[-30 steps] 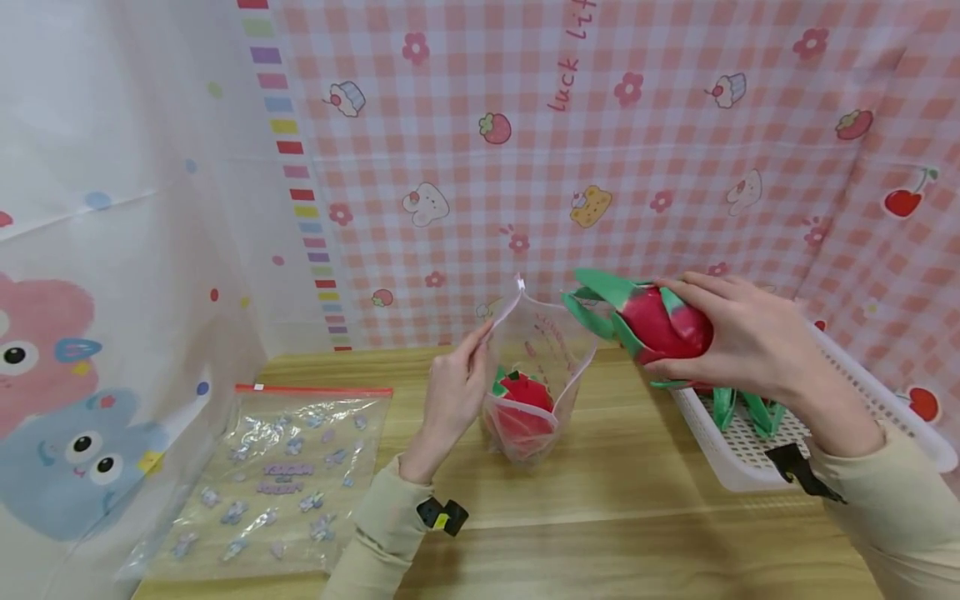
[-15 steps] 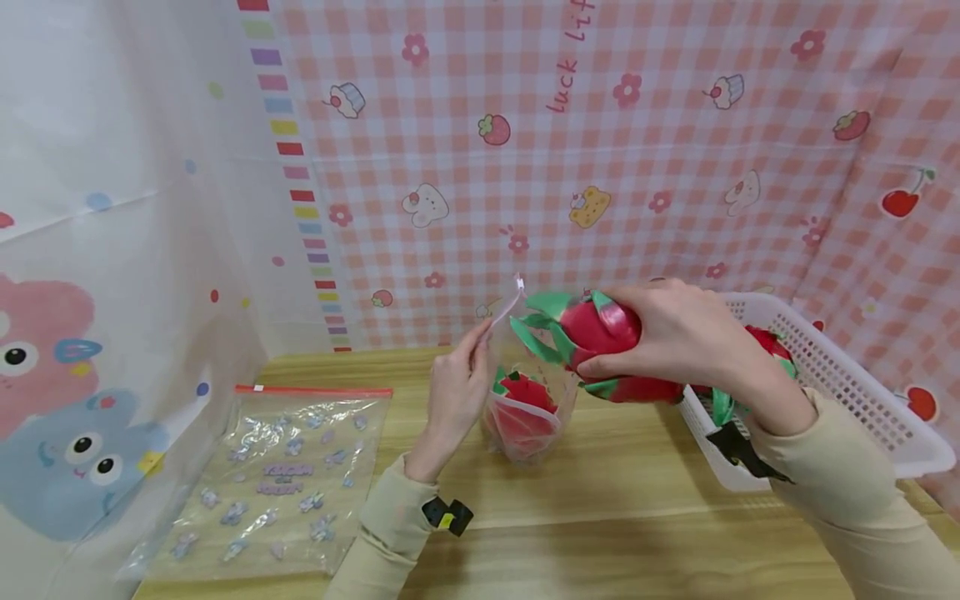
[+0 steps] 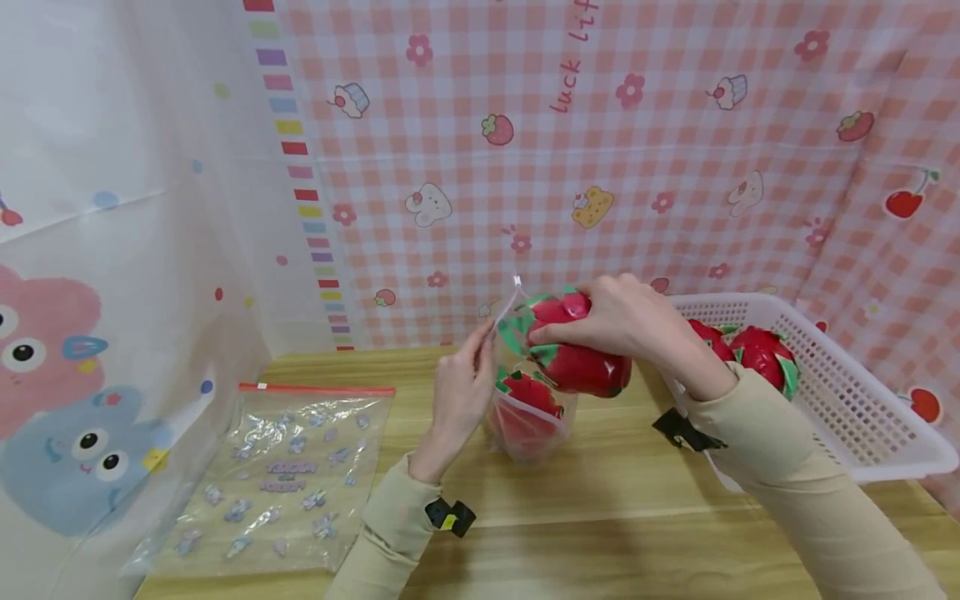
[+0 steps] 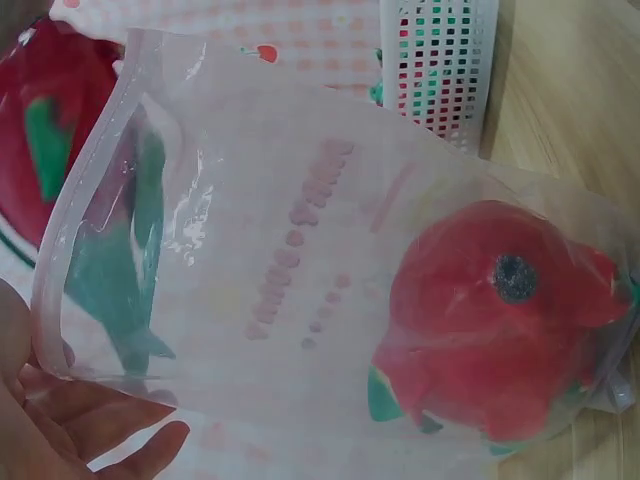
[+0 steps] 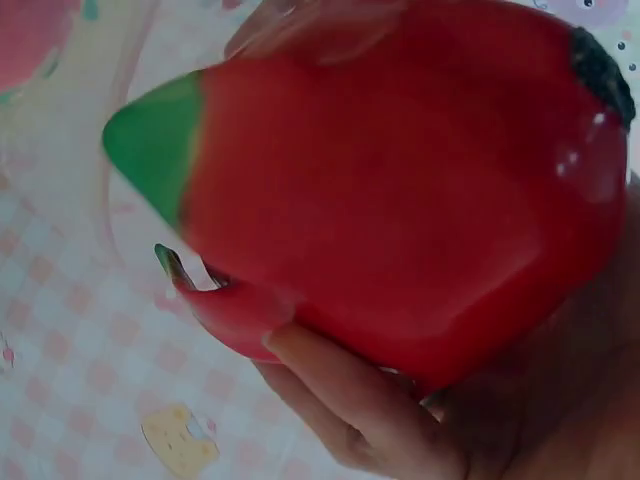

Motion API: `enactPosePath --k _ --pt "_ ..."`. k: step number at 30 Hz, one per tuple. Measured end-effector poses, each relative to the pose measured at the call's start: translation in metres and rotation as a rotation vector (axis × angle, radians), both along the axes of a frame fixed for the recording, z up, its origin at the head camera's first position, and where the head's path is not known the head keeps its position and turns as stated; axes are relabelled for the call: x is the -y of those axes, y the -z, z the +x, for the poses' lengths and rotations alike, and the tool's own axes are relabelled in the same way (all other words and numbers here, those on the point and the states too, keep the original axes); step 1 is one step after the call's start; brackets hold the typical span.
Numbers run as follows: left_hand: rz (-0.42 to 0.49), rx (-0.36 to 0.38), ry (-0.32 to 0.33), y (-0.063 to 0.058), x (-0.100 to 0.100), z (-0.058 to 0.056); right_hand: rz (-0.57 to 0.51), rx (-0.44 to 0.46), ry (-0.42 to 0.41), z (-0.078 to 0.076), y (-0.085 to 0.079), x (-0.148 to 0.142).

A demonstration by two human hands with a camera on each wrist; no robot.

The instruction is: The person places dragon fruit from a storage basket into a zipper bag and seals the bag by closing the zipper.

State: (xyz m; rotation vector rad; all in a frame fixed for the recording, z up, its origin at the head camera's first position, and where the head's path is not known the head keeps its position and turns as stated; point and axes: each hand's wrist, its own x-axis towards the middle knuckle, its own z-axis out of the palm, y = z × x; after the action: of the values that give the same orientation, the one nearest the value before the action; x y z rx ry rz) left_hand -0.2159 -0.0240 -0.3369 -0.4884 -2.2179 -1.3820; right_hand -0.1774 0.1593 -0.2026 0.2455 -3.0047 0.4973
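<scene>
My left hand (image 3: 461,396) pinches the rim of a translucent zip bag (image 4: 220,250), keeping its mouth apart. At the bag's bottom lies a red dragon fruit (image 4: 470,330) with green scale tips, probably artificial. My right hand (image 3: 633,321) grips a second dragon fruit (image 3: 588,371), thumb on the near side and fingers curled round the far side. Its green leafy end points left into the bag's mouth, and the rounded red body is still outside. A dark round patch marks that body's end in the right wrist view. The right fingertips are partly hidden behind the fruit.
A white perforated basket (image 3: 870,417) stands at the right with more dragon fruits (image 3: 761,358). Flat on the table's left side lies a clear printed bag (image 3: 281,508) with a red zip strip. A checked cloth (image 3: 465,167) hangs behind the wooden table (image 3: 570,533).
My right hand has carried the dragon fruit left from beside the basket to the bag's mouth, its leaves now entering. My left hand has stayed on the rim.
</scene>
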Motion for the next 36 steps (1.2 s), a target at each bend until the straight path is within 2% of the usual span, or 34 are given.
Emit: enactPosePath --k 6,11,15,19,25,32,36 --pt "-0.017 0.011 -0.021 -0.001 -0.001 0.002 -0.031 0.048 0.027 -0.010 0.002 0.013" --pt "-0.042 0.035 -0.012 -0.002 0.000 0.005 -0.062 0.117 0.049 -0.018 0.003 0.021" --pt "-0.052 0.054 -0.010 -0.002 0.000 0.005 -0.126 0.181 0.061 -0.026 0.003 0.021" --pt "-0.052 0.066 -0.008 -0.001 0.001 0.006 -0.185 0.201 0.083 -0.032 0.010 0.020" --pt "-0.045 0.079 -0.034 -0.001 0.002 0.005 -0.267 0.145 0.089 -0.029 0.031 0.022" --pt "-0.047 0.054 -0.062 -0.003 0.001 0.006 -0.287 0.019 0.085 -0.023 0.054 0.029" --pt "-0.041 0.070 -0.070 -0.003 0.001 0.006 -0.278 -0.044 0.079 -0.023 0.063 0.034"
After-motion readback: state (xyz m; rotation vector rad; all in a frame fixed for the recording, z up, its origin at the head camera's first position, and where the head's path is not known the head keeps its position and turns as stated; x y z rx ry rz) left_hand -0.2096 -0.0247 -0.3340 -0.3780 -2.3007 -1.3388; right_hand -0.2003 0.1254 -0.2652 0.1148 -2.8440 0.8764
